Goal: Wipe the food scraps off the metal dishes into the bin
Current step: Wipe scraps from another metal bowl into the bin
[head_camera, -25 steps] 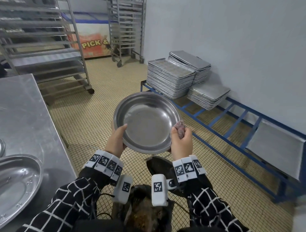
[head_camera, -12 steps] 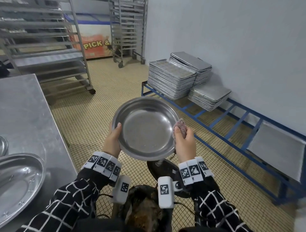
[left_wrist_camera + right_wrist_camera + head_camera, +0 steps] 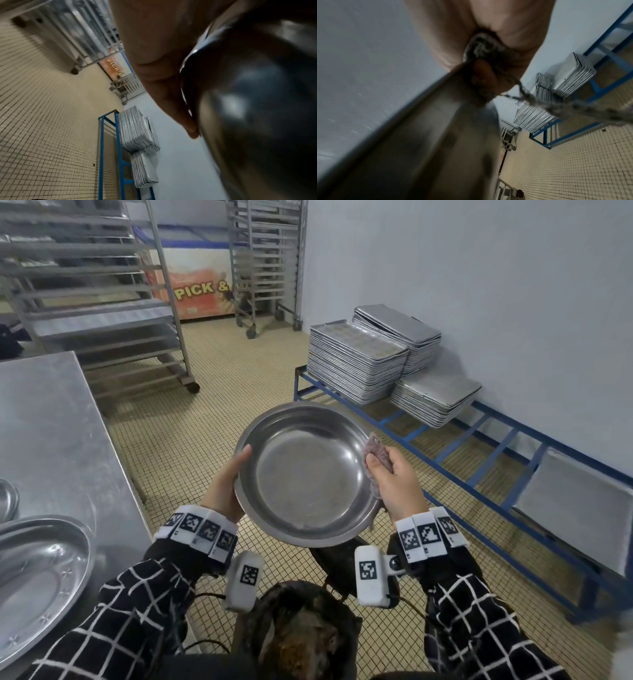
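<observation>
A round metal dish (image 3: 308, 474) is held tilted toward me above the dark bin (image 3: 298, 635). My left hand (image 3: 226, 484) grips its left rim, thumb on the inside edge; the left wrist view shows the dish's underside (image 3: 257, 108) against my left hand's fingers (image 3: 171, 94). My right hand (image 3: 394, 484) grips a pinkish-grey cloth (image 3: 376, 453) bunched against the dish's right rim. In the right wrist view the cloth (image 3: 481, 59) is pinched between my right hand's fingers (image 3: 513, 33) at the dish rim (image 3: 428, 121), with a loose thread trailing right. The bin holds brown food scraps.
A steel table (image 3: 44, 422) stands at my left with another metal dish (image 3: 37, 583) near its front corner. A blue frame rack (image 3: 496, 460) along the right wall carries stacks of baking trays (image 3: 356, 364). Wheeled tray racks (image 3: 102, 285) stand on the tiled floor behind.
The dish has tipped slightly and sits lower over the bin. My right hand with the cloth has shifted up along the right rim; my left thumb has slid higher on the left rim.
</observation>
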